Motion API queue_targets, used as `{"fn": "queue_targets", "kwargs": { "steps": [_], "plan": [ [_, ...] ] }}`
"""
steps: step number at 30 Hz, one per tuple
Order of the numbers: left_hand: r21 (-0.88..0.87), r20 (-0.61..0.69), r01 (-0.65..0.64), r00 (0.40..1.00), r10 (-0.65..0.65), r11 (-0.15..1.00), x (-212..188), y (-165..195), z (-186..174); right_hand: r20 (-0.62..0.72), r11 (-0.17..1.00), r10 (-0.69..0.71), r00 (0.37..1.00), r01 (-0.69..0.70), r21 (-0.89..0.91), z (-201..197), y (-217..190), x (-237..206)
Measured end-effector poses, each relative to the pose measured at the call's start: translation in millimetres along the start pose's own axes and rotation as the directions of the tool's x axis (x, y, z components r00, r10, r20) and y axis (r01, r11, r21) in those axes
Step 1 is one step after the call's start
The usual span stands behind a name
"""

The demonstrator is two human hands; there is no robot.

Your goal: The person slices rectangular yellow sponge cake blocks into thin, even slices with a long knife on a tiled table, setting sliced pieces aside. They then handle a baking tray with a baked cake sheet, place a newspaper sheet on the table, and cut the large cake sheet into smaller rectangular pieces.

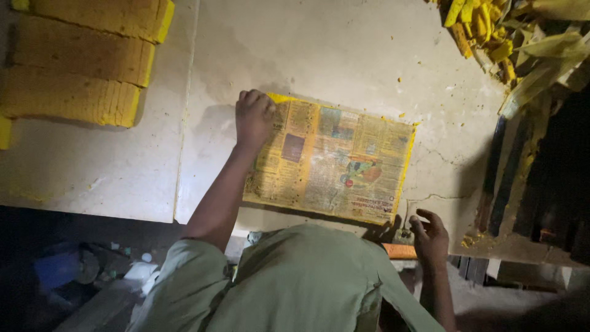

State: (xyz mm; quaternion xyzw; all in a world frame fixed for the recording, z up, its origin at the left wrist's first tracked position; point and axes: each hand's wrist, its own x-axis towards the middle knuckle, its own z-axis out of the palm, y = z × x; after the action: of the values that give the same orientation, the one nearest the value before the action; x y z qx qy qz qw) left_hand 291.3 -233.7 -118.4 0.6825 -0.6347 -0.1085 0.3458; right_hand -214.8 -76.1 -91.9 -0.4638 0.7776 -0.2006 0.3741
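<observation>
— Where was the sheet of newspaper (332, 161), and how did it look?

— It lay flat on the pale desk (344, 55), straight in front of the person, slightly askew. It was yellowed all over, its edges stained a stronger yellow, with columns of print and a few small colour pictures showing through the stain.

— And the hands?

— The left hand (254, 117) was closed into a loose fist, knuckles up, pressing on the sheet's far left corner. I couldn't tell whether the fingers pinched the paper or only pinned it. The right hand (429, 237) hovered just off the near right corner, at the desk's front edge, fingers curled and partly open, holding nothing I could see.

— How would you judge the sheet to handle?

— Light and limp, probably. Thin paper, possibly damp or brittle from the yellow stuff, so it could tear if tugged. Opposite corners looked like the sensible places to take hold, lifting evenly.

— Anything else about?

— Stacked yellow blocks (80, 58) well apart at the far left, and a heap of yellow scraps (485, 31) at the far right.
</observation>
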Motion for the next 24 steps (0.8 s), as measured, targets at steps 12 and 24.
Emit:
{"fn": "queue_targets", "kwargs": {
  "steps": [12, 24],
  "plan": [
    [-0.08, 0.065, -0.213, 0.974, 0.218, 0.974, -156.4, 160.7, -22.5, 0.18, 0.856, -0.517, 0.837, 0.509, 0.094, -23.0, -40.5, 25.4],
    [-0.053, 0.058, -0.286, 0.956, 0.289, 0.957, -210.4, 322.2, -19.8, 0.385, 0.536, -0.826, 0.411, 0.782, 0.317, -38.2, -83.7, -47.1]
  ]
}}
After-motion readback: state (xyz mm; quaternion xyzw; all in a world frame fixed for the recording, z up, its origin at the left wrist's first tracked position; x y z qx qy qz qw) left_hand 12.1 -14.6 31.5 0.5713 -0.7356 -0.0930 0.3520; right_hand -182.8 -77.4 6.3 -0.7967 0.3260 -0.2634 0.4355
